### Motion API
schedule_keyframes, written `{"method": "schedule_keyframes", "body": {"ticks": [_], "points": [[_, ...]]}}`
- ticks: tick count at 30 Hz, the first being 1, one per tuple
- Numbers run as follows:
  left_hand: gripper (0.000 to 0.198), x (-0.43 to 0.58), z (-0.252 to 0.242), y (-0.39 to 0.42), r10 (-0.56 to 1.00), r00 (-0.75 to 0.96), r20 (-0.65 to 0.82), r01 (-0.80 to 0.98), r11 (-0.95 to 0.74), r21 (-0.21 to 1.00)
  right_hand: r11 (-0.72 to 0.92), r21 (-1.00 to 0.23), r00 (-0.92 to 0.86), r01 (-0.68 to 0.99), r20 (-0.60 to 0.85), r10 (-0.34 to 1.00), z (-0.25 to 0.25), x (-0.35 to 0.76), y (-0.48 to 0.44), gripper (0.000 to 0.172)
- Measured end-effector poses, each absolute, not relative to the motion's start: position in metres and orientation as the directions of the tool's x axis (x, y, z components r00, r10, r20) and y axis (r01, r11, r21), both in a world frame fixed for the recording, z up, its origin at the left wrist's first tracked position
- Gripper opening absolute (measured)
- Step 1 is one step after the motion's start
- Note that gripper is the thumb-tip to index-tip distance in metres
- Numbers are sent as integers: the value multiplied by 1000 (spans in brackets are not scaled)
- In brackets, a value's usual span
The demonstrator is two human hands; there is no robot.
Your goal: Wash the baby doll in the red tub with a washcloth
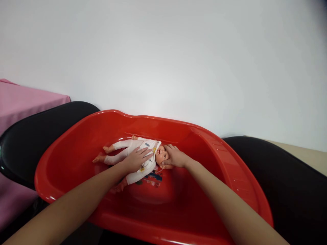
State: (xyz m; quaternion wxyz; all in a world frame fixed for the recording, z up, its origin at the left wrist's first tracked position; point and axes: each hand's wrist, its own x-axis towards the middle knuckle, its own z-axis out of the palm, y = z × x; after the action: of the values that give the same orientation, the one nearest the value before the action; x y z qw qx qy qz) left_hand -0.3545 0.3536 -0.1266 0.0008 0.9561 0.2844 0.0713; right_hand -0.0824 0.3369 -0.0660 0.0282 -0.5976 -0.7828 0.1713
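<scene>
A baby doll (pixel 149 165) in a white patterned top and pale trousers lies on its back inside a red plastic baby bathtub (pixel 199 231). Its head is to the right and its bare feet to the left. My left hand (pixel 137 159) rests flat across the doll's chest, fingers extended over the top. Around the crown of the doll's head curls my right hand (pixel 175 157), its thumb near the ear, covering part of the forehead. A printed picture (pixel 154 179) shows on the tub floor beside the doll's arm.
Black padded seats (pixel 51 126) flank the tub on the left and on the right. A pink cloth (pixel 28 100) drapes over something at the far left. Behind the tub stands a plain white wall (pixel 163 58). A pale wooden surface (pixel 301 153) shows at the right.
</scene>
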Motion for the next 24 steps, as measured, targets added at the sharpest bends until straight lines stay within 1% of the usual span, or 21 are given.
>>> {"method": "schedule_keyframes", "body": {"ticks": [6,16,21,24], "points": [[84,-366,-138,364,588,789,179,598,-801,-9,237,-312,-299,920,-169,939,-67,-82,337,86],[75,-371,-145,371,626,758,183,644,-762,-61,216,-309,-280,926,-179,943,-65,-83,337,84],[71,-375,-145,369,639,741,206,660,-749,-50,225,-309,-287,924,-175,942,-65,-83,337,85],[69,-376,-143,369,665,724,184,680,-732,-30,223,-309,-287,925,-180,941,-65,-82,337,85]]}}
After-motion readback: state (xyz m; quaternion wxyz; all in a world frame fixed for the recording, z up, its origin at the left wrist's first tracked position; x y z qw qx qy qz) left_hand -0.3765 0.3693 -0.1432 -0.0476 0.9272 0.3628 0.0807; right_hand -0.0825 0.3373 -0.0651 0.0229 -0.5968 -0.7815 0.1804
